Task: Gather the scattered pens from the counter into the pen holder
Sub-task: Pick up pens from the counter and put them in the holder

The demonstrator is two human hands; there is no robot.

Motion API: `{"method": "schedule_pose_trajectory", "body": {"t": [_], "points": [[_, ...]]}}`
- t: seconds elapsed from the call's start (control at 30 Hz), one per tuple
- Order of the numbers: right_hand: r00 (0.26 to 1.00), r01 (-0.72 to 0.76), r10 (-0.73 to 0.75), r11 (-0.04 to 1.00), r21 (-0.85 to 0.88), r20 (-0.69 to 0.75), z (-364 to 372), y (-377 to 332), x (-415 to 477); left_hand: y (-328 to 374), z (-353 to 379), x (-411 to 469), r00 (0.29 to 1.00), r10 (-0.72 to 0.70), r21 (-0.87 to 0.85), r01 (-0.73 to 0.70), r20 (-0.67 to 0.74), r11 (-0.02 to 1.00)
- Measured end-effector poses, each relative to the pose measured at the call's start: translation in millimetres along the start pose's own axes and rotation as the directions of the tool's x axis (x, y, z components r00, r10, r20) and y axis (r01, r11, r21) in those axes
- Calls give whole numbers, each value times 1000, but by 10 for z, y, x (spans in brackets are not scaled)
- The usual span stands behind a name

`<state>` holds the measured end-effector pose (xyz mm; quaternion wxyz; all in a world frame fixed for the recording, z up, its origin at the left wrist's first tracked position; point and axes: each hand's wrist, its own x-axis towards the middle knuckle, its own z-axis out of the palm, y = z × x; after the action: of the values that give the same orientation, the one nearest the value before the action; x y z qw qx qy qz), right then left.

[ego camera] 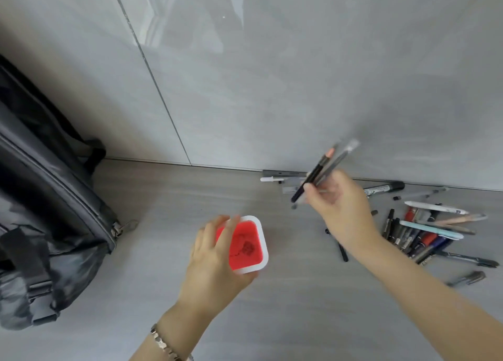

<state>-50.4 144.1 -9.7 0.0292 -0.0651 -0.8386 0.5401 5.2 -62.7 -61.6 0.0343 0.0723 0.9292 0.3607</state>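
A red pen holder with a white rim stands on the grey counter near the middle. My left hand wraps around its left side, fingers over the rim. Up and to the right, my right hand is raised above the counter, shut on a few pens that point up and to the right. A pile of several scattered pens lies on the counter at the right. A few more pens lie along the wall behind my right hand.
A dark grey backpack fills the left side of the counter, its zipper pull close to the holder's left. A tiled wall rises right behind the counter. A lone pen lies near the right edge.
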Motion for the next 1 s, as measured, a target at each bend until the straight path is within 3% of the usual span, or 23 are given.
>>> {"method": "schedule_pose_trajectory", "body": {"t": [0.07,0.13,0.27,0.43,0.57,0.7,0.87,0.93,1.0], "points": [[996,-45,38,996,81,78,34,-64,-261,120,87,-16,1000,27,8,-27,3,1000],[984,-79,77,997,7,160,68,-2,-465,248,173,-47,998,49,15,-49,-26,999],[982,-112,116,993,-33,152,7,87,-635,434,320,-125,996,71,35,-69,-53,997],[989,-29,41,996,-84,141,-270,103,-793,536,493,-200,996,72,50,-70,-44,996],[974,-107,129,987,-120,188,-656,197,-841,593,574,-227,997,42,44,-40,-61,998],[926,-303,256,943,139,278,-952,210,-859,696,627,-235,998,32,45,-29,-52,999],[967,-119,38,942,314,253,-797,28,-843,828,698,-243,999,33,35,-31,-40,999],[974,-116,21,901,418,225,-607,-19,-821,846,702,-237,998,31,28,-29,-62,999],[982,-107,30,903,417,186,-416,47,-787,850,690,-228,997,18,22,-17,-69,1000]]}}
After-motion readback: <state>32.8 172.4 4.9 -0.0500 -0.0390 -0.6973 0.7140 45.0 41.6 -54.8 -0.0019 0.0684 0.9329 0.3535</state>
